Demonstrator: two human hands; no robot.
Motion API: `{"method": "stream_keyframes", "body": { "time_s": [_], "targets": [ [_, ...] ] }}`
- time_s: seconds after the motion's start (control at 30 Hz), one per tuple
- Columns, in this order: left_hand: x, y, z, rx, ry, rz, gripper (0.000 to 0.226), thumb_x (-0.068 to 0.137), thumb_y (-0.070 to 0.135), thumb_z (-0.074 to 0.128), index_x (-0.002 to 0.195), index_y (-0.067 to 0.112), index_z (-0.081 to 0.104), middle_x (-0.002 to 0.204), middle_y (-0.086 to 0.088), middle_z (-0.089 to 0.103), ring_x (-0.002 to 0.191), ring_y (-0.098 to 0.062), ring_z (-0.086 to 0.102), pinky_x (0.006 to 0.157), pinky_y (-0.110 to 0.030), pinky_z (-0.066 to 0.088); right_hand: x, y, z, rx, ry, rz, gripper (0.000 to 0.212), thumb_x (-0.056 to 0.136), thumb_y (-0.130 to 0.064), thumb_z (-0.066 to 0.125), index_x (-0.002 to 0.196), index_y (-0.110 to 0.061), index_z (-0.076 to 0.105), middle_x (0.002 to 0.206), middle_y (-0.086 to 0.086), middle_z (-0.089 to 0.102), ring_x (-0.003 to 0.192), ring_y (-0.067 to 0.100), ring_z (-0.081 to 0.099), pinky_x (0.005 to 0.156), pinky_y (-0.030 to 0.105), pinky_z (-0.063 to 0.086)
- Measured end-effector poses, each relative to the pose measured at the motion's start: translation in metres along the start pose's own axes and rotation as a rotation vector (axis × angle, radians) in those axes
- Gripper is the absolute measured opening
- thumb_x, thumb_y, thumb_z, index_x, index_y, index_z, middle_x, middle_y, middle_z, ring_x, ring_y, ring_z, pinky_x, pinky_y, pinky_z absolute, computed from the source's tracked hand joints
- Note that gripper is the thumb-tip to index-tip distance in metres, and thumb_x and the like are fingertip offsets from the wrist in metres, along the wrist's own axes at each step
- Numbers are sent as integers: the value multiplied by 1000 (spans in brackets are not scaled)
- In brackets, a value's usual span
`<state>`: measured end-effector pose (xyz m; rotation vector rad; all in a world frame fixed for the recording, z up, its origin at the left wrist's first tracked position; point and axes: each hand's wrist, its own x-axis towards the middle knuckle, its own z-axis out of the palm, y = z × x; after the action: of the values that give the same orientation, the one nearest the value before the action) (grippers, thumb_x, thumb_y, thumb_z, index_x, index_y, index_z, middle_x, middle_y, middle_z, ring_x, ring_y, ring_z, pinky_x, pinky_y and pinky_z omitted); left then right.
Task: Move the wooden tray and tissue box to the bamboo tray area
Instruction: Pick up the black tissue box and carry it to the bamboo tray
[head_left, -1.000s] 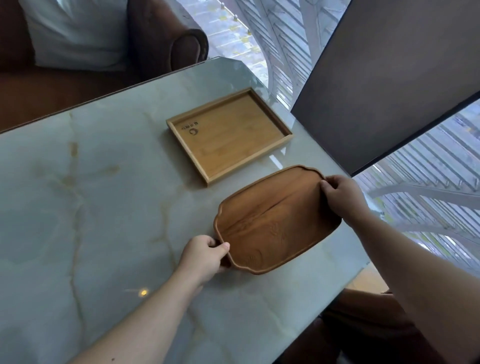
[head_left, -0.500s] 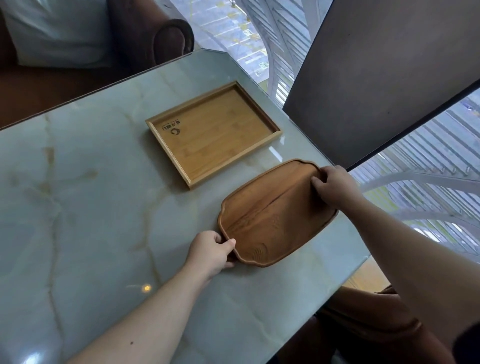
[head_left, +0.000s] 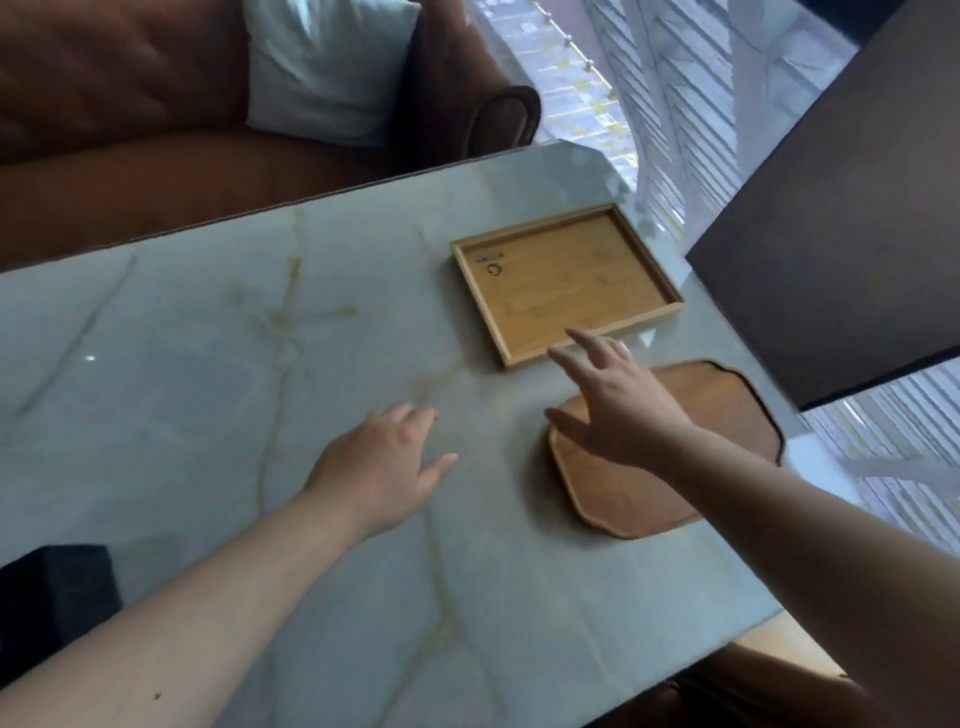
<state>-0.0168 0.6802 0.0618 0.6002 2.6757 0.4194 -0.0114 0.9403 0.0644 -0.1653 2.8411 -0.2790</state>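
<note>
The dark wooden tray (head_left: 727, 426), oval with a wavy rim, lies flat on the marble table near its right edge. Just beyond it lies the pale rectangular bamboo tray (head_left: 566, 283). My right hand (head_left: 618, 405) hovers over the wooden tray's left part, fingers spread, holding nothing. My left hand (head_left: 379, 467) is over bare table to the left of the wooden tray, fingers apart and empty. A dark boxy object (head_left: 52, 592) shows at the table's near left corner; I cannot tell whether it is the tissue box.
The marble table (head_left: 208, 364) stretches to the left. A large dark panel (head_left: 831, 234) overhangs the right side beside both trays. A brown sofa with a white cushion (head_left: 327, 67) stands behind the far edge. The table's near right edge runs close to the wooden tray.
Both hands have let go of the wooden tray and lifted off it toward the left. The tray now rests next to the bamboo tray. The view has swung left.
</note>
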Motion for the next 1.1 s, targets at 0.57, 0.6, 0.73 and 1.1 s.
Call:
{"method": "stream_keyframes", "body": {
  "time_s": [0.57, 0.6, 0.73, 1.1],
  "targets": [
    [-220, -226, -78, 359, 144, -259, 71, 79, 59, 44, 124, 6, 54, 123, -17, 63, 115, -36, 59, 97, -43, 49, 53, -322, 28, -143, -67, -602, 79, 86, -57, 54, 151, -24, 26, 161, 8, 22, 146, 28, 21, 114, 42, 26],
    [-230, -235, -78, 371, 145, -269, 74, 79, 61, 44, 127, 6, 52, 127, -17, 62, 118, -36, 57, 98, -44, 48, 54, -335, 31, -153, -74, -621, 79, 85, -58, 54, 151, -24, 26, 161, 8, 22, 146, 28, 21, 114, 42, 26],
    [-266, -270, -70, 394, 120, -322, 84, 76, 69, 42, 135, 9, 46, 137, -17, 55, 126, -35, 52, 103, -45, 43, 55, -384, 43, -197, -102, -695, 80, 84, -59, 53, 151, -24, 26, 161, 9, 23, 145, 30, 23, 114, 46, 27],
    [-312, -332, -34, 329, 57, -335, 103, 69, 79, 39, 139, 4, 37, 143, -21, 48, 132, -37, 46, 106, -48, 42, 45, -457, 78, -241, -173, -770, 82, 82, -64, 50, 148, -20, 31, 159, 11, 28, 143, 30, 28, 114, 45, 27]
  ]
}}
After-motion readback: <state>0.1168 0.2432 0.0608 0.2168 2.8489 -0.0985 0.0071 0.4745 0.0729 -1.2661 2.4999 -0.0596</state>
